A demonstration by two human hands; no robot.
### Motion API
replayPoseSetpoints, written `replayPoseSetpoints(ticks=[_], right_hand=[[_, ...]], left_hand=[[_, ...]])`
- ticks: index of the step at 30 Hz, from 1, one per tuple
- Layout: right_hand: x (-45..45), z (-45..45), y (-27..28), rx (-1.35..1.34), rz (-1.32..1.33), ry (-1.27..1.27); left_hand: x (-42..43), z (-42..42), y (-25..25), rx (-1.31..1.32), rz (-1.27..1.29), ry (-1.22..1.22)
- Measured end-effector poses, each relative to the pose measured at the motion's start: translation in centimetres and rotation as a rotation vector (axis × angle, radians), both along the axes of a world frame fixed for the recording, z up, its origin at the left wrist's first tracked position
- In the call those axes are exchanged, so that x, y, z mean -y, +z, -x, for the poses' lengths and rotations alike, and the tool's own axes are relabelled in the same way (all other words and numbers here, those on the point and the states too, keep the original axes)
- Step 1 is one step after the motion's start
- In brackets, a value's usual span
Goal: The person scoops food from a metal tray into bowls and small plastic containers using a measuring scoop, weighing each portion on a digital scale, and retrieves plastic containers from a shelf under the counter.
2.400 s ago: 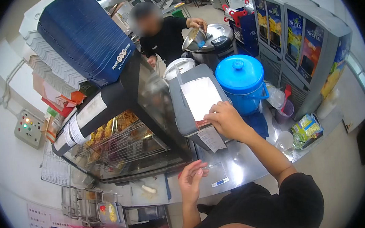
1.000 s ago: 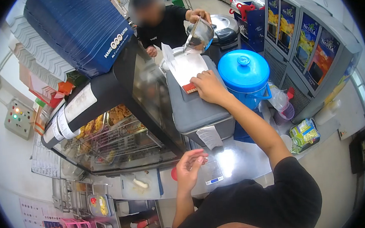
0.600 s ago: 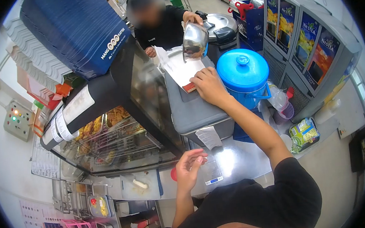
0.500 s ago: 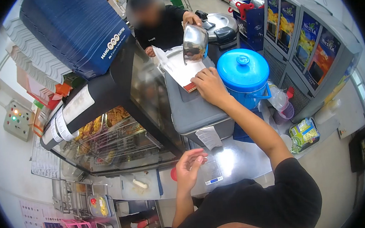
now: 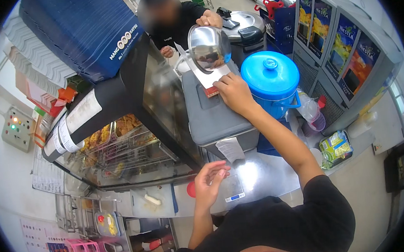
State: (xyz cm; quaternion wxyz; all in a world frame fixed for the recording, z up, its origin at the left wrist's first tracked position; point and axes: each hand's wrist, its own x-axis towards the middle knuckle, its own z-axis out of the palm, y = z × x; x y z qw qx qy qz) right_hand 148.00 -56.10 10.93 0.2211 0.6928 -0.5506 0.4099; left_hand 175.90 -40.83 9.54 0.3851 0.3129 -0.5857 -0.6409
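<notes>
My right hand reaches across the lid of a grey cooler box, its fingers closed on the near corner of a white paper food box with a red side. Above that food box, a co-worker's hand holds a shiny metal bowl tilted over it. Whether anything lies inside the food box is hidden from me. Low over the steel counter, my left hand is empty, with fingers loosely bent and apart. A small digital scale lies beside it.
A blue lidded bucket stands right of the cooler box. On the left is a glass food warmer topped with stacked blue boxes. A cutting board sits at the lower left. Drink dispensers stand at the right.
The co-worker's metal bowl has shifted left and lower over the paper box, and its inside now faces me more. Both my hands have barely moved.
</notes>
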Motion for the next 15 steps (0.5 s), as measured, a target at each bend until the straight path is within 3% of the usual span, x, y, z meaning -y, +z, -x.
replayPoseSetpoints(ticks=[15], right_hand=[[-0.05, -0.15, 0.13, 0.009, 0.028, -0.016]], left_hand=[[0.05, 0.11, 0.18, 0.012, -0.016, -0.016]])
